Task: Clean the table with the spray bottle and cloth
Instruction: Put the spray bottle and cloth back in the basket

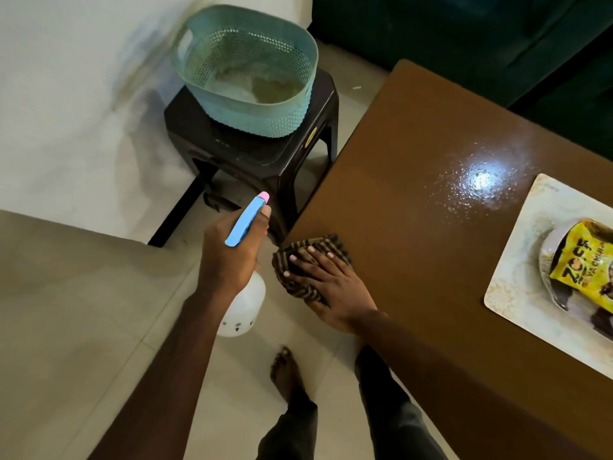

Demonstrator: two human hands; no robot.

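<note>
Head view here. The left hand (232, 250) is wrapped round the neck of the spray bottle (243, 307) and holds it up over the floor (109, 293), just left of the desk's near corner. Its pink-tipped nozzle points away, toward the stool.

The right hand (326, 280) sits right beside the left, fingers spread flat, pressing the striped cloth (328, 242) onto that corner of the desk (398, 210). The cloth's left side looks to overhang the edge a bit.

There's loads of bare brown top ahead and to the right of the right hand. A wet shiny patch (481, 180) lies further out that way. Beyond it, well apart from the cloth, is a tray (517, 283) holding a bowl (547, 260) with a yellow packet (583, 260) in it.

Ahead of the left hand it's tighter. A dark stool (258, 161) carrying a teal basket (245, 78) stands close to the desk's left edge, with only a thin strip of floor between. A bare foot (285, 370) rests on the tiles below both hands.
</note>
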